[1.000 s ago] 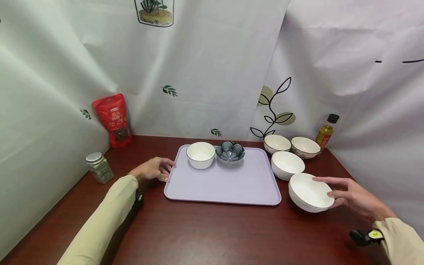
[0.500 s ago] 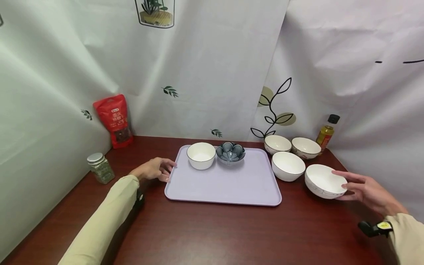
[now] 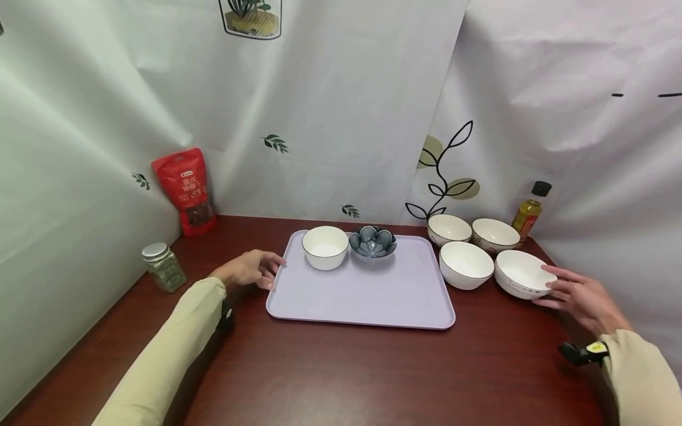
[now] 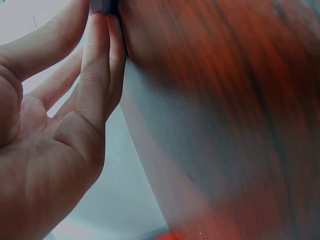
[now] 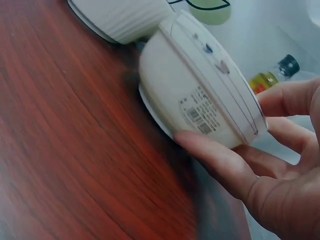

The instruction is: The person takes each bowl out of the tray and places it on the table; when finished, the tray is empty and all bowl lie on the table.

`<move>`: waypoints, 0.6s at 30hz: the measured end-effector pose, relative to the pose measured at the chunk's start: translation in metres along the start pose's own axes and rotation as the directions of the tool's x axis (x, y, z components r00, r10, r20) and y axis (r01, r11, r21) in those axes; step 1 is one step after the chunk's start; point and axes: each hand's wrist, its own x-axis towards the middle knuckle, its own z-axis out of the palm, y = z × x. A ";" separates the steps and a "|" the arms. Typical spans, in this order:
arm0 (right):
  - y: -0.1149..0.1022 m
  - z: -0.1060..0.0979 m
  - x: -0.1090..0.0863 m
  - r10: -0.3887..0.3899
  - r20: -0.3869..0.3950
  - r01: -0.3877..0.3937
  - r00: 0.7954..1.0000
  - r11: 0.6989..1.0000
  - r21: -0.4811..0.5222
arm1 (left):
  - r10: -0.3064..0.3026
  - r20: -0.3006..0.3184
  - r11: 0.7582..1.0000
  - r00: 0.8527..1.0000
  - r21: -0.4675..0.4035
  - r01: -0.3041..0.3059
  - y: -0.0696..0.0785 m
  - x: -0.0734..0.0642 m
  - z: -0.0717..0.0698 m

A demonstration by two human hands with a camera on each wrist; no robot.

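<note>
At frame right, my right hand gripped the patterned white bowl lying to its left; my left hand, centre-left, held the lilac tray.

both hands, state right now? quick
Left hand: open, touching the left edge of the tray.
Right hand: closed, holding the front-right white bowl.

A dark reddish-brown worktop stretches before pale, creased cloth lining its far, left and right sides, printed with a vine at far right, leaf sprigs and, high left of centre, a planted jar.
</note>
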 end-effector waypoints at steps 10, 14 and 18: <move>0.003 0.008 0.006 -0.051 0.027 0.048 0.998 0.995 0.084 | -0.003 0.009 1.000 1.000 0.020 0.003 0.003 0.001 0.001; 0.003 0.009 0.006 -0.063 0.044 0.058 0.997 0.992 0.109 | -0.013 0.003 0.999 1.000 0.043 0.013 0.005 0.001 -0.001; 0.005 0.010 0.005 -0.069 0.089 0.058 0.994 0.991 0.123 | -0.006 0.016 0.998 1.000 0.055 0.006 0.006 0.001 -0.003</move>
